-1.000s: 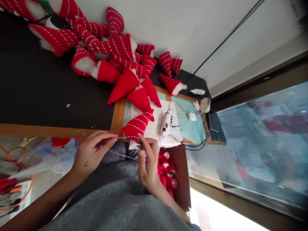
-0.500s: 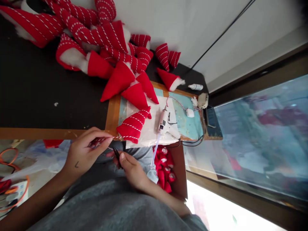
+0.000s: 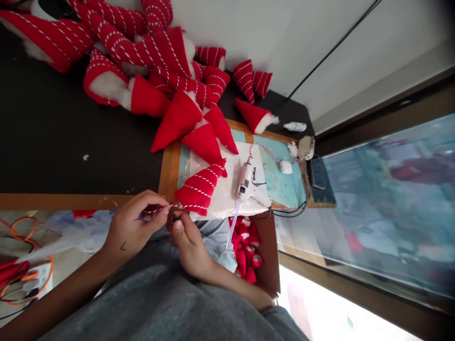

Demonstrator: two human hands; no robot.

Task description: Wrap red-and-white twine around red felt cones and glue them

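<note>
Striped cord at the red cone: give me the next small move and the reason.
Probably snip the striped cord just off the red cone: the left hand pinches it, the short stretch between looks straight, and the right hand holds a dark tool, possibly cutters though mostly hidden, right beside it.

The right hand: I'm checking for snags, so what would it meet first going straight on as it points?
Probably the red-and-white twisted cord, just ahead of the right hand and pinched by the left hand; depth is unclear.
</note>
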